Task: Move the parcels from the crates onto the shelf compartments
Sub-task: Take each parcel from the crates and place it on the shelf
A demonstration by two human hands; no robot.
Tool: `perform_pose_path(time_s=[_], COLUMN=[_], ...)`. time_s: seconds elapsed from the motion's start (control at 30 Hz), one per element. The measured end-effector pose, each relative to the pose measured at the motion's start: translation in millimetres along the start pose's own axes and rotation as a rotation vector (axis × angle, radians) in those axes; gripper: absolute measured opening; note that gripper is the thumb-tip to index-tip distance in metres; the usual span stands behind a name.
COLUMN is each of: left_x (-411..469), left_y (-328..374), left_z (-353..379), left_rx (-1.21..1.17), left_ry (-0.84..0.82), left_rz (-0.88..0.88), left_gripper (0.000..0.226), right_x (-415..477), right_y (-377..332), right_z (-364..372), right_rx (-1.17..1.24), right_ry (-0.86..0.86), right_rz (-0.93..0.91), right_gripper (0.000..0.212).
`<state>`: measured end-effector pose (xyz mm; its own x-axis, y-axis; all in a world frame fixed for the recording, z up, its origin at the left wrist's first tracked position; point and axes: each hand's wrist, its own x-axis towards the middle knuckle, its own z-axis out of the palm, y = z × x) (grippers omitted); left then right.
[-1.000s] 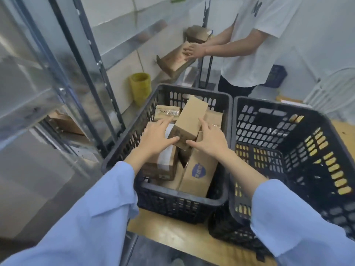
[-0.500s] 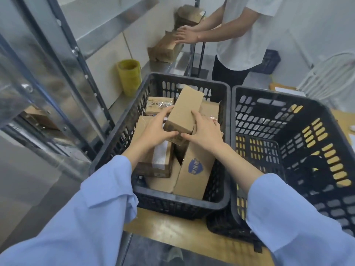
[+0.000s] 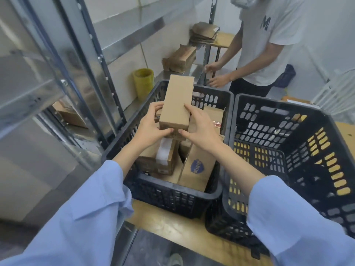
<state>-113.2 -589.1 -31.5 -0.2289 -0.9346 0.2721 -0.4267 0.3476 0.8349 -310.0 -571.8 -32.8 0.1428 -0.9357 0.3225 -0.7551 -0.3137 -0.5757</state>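
Lifting now: the long plain parcel (image 3: pixel 177 100) that sat low and tilted among the others half a second ago is up over the left crate (image 3: pixel 172 194), its far end reaching past the back rim. Both hands grip its near end. The left hand (image 3: pixel 151 127) is curled round the left side with the thumb under the front edge, and the right hand (image 3: pixel 199 127) clamps the right side, fingers on top and thumb at the front. Can't really tell if its underside is clear of the boxes below. The white-labelled parcel (image 3: pixel 165 153) and the blue-logo parcel (image 3: pixel 199 167) haven't budged. The right crate (image 3: pixel 269 106) sits touching the left one. The other person (image 3: pixel 269 45) has dropped their hands off the cardboard box (image 3: pixel 180 58) on the metal shelf (image 3: pixel 134 18).
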Motion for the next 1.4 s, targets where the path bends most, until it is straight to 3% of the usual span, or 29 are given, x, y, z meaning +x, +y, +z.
perform_pose_path(time_s=[0.3,0.57,0.77,0.87,1.0,1.1,1.4], left_x=[-83.3,-188.5,-254.6,-281.2,-315.2,-340.6,-407.8], left_y=[39.2,89.7,125.9,141.8,152.3,158.8,184.8], left_z=[-25.7,-28.7,-17.1,-11.1,-8.5,-11.1,-27.7], left_rx=[0.018,0.028,0.026,0.031,0.106,0.134,0.041], left_ry=[0.206,0.372,0.464,0.485,0.496,0.506,0.666], left_rz=[-0.056,-0.067,-0.168,-0.17,-0.202,-0.239,-0.291], left_gripper=[0.08,0.069,0.056,0.065,0.088,0.094,0.059], right_x=[-37.0,-111.2,-163.3,-182.3,-200.2,-216.8,-259.1], right_y=[-48.2,-96.2,-107.3,-115.9,-129.4,-144.9,-185.6], right_z=[-8.4,-26.5,-44.9,-50.9,-53.2,-54.1,-36.8], right_rx=[0.098,0.445,0.58,0.713,0.749,0.685,0.807], right_ry=[-0.052,-0.1,-0.284,-0.323,-0.367,-0.413,-0.524], right_rz=[-0.206,-0.278,-0.289,-0.214,-0.182,-0.258,-0.351], right_gripper=[0.082,0.079,0.07,0.06,0.078,0.074,0.067])
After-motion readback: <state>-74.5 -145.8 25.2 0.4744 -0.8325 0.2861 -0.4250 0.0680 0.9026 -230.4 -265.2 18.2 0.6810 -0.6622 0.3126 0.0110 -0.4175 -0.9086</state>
